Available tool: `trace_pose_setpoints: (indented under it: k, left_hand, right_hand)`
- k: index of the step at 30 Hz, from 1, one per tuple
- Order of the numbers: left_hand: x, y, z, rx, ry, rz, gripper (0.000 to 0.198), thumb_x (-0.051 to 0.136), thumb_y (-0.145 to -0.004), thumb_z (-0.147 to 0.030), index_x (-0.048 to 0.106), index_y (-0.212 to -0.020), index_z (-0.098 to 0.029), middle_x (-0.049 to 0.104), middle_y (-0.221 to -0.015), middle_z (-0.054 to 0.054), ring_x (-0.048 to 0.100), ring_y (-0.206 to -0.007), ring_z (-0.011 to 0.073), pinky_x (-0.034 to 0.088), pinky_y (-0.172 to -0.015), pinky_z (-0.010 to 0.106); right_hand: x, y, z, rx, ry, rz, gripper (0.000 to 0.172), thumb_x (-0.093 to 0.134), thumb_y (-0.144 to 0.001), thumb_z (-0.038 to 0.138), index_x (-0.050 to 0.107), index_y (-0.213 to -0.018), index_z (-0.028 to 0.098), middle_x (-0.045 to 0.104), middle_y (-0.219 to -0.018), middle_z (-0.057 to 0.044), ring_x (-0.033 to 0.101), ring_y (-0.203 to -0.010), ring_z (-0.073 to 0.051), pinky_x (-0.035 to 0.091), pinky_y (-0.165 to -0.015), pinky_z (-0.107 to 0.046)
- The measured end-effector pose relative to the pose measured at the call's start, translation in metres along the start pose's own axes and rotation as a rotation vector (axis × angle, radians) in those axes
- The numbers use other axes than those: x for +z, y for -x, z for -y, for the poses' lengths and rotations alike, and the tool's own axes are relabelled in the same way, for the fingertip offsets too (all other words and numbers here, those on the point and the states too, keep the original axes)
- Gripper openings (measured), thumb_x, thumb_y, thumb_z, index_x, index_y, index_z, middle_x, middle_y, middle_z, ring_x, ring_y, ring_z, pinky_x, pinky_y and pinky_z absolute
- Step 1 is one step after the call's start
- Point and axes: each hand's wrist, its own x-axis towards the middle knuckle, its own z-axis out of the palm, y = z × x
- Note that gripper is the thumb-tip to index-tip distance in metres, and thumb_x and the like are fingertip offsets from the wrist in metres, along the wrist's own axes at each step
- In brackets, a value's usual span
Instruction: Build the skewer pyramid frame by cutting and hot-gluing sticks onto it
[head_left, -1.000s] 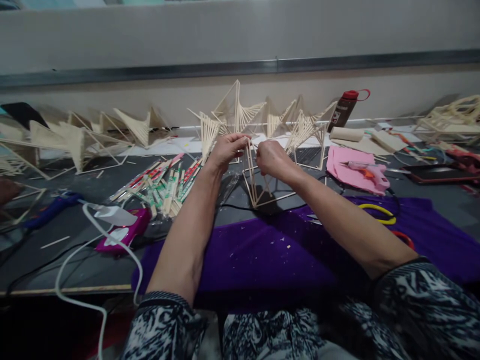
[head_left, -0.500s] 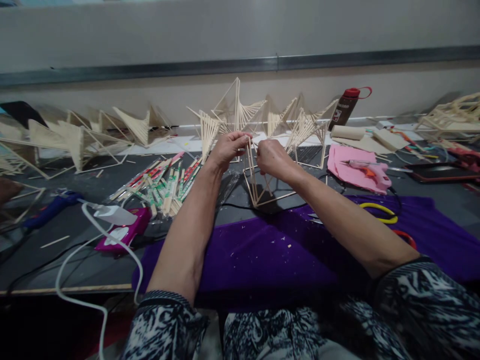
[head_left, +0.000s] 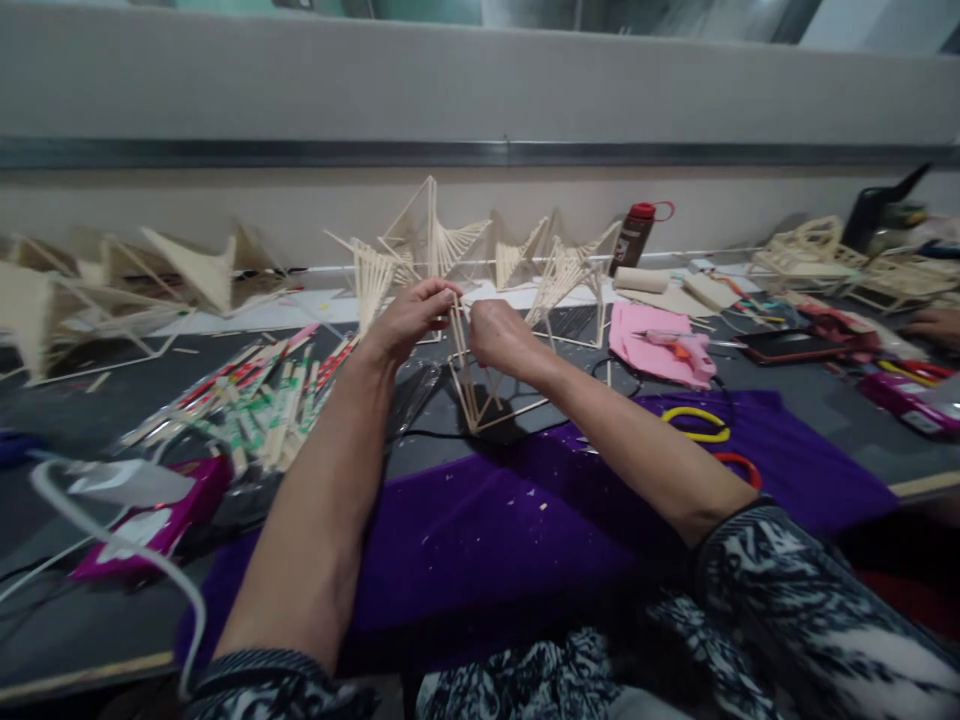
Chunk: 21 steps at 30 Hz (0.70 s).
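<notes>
A small frame of thin wooden sticks [head_left: 480,390] stands on the dark table beyond a purple cloth [head_left: 525,520]. My left hand [head_left: 409,320] pinches the top of the frame's upright sticks, fingers closed. My right hand [head_left: 499,335] is curled just to the right of it, gripping the same upright sticks. Finished stick structures [head_left: 435,240] stand in a row right behind both hands.
A heap of wrapped chopsticks [head_left: 262,395] lies left of the hands. A pink cloth with a glue gun [head_left: 660,345], yellow-handled scissors [head_left: 694,425], a brown bottle with a red cap [head_left: 634,235] and a white cable [head_left: 150,560] lie around. Another person's hand [head_left: 934,322] shows at the far right.
The view has swung to the right, so everything sits further left in the picture. Both hands keep their hold on the stick frame.
</notes>
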Motion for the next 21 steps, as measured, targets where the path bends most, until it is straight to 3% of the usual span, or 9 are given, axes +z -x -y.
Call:
trace_pose_setpoints:
  k: [11,21]
  left_hand:
    - [-0.006,-0.009,-0.004,-0.121,-0.015,-0.014,0.031,0.075,-0.060,-0.044,0.066,-0.083,-0.024,0.065,-0.081,-0.003,0.055,-0.080,0.0158,0.043,-0.075,0.029]
    - [-0.007,-0.008,-0.009,-0.149,-0.064,0.007,0.023,0.072,-0.065,-0.045,0.066,-0.082,-0.031,0.069,-0.078,-0.008,0.058,-0.080,0.0147,0.044,-0.077,0.029]
  right_hand:
    - [0.005,-0.011,-0.013,-0.191,0.102,-0.068,0.026,0.041,-0.084,0.020,0.064,-0.094,0.012,0.070,-0.098,-0.011,0.063,-0.087,-0.020,0.041,-0.067,-0.022]
    - [0.006,-0.014,-0.014,-0.218,0.165,-0.062,0.030,0.034,-0.082,0.022,0.062,-0.092,0.017,0.070,-0.102,-0.005,0.061,-0.089,-0.016,0.038,-0.063,-0.020]
